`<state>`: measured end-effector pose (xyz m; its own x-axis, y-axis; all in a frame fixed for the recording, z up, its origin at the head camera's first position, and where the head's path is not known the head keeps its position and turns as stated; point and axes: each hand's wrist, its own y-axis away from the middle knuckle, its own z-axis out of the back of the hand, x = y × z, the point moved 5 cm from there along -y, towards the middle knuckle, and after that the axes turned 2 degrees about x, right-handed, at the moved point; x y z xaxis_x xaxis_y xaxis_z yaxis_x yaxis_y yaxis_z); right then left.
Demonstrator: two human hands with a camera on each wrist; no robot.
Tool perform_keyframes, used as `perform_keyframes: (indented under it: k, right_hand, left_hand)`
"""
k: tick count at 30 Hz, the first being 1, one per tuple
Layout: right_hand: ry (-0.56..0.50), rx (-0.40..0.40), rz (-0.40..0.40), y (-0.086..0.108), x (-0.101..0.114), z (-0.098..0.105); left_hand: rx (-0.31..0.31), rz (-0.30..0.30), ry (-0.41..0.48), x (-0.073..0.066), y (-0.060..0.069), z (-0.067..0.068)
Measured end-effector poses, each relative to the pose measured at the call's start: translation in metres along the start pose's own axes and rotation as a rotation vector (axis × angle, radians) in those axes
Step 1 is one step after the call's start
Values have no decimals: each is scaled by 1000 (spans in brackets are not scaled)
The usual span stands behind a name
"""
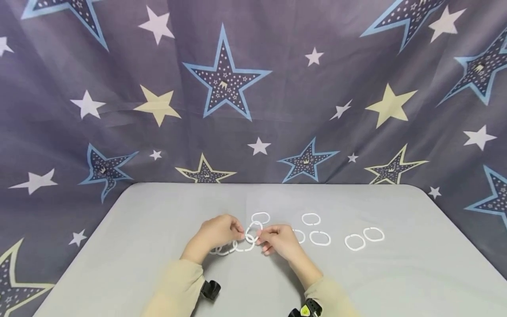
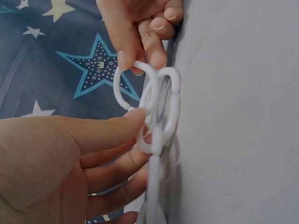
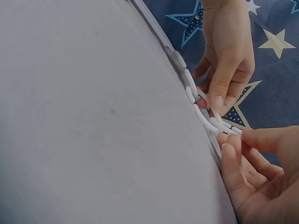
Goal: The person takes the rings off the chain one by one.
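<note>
Several white oval plastic links form a chain (image 1: 223, 253) that trails under and beside the left hand (image 1: 217, 232). Between the thumb and fingers of that hand a link is pinched; the left wrist view shows the thumb (image 2: 110, 130) pressed on it. The right hand (image 1: 280, 241) pinches a white link (image 1: 255, 223) from the other side, with thumb and finger meeting on its edge. In the left wrist view this upper link (image 2: 117, 88) overlaps the chain link (image 2: 174, 105) beside it. Whether its opening is fully hooked through, I cannot tell.
Loose white links lie on the grey table (image 1: 396, 281): one link (image 1: 260, 213) behind the hands, others such as this link (image 1: 320, 232) to the right, and a close pair with one link (image 1: 373, 228) farther right. A star-patterned curtain (image 1: 253, 132) hangs behind.
</note>
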<state>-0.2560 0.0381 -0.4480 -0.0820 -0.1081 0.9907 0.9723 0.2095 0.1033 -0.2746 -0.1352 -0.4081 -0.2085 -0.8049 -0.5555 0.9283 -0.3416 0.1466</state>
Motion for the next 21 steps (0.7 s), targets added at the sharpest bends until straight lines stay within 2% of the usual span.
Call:
perform_keyframes:
  k: [5,12,21]
  right_hand:
    - [0,0,1,3,0,-1]
    - [34,1,-7,5,2,-3]
    - [29,17,-41,5,5,0]
  left_hand:
    - [-34,-10,-5,4,1,-4]
    - [-77,-14,32,9,3,4]
    - [-142,-62,61,8,0,12]
